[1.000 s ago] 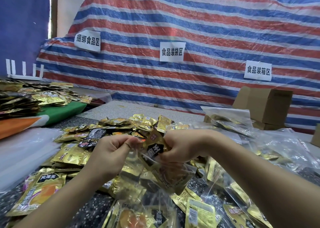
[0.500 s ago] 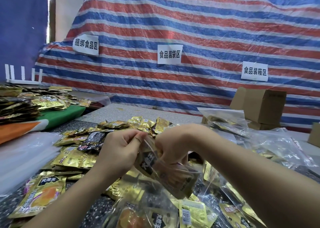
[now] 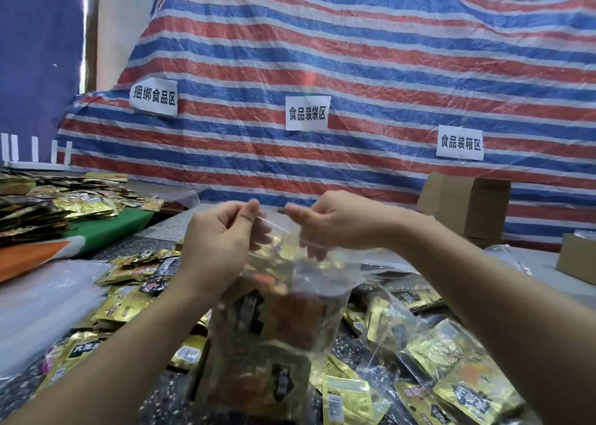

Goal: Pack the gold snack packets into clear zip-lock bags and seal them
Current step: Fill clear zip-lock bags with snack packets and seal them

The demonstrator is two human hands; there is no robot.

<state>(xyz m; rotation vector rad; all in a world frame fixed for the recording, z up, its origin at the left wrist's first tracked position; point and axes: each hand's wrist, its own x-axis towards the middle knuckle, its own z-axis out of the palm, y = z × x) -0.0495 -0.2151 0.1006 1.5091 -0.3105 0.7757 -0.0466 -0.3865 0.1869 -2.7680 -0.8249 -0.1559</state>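
One clear bag [image 3: 290,298] hangs loaded with gold packets above the counter [image 3: 154,234], so filling looks done for this one and closing its zip strip seems to be the step in hand; I cannot tell whether the strip is pressed closed anywhere yet. The left hand [image 3: 216,250] and right hand [image 3: 335,221] each pinch the bag's top edge, fingers clamped on it, the bag dangling below and between them. Many loose packets [image 3: 129,305] and some filled bags [image 3: 429,340] lie around, so plenty remains.
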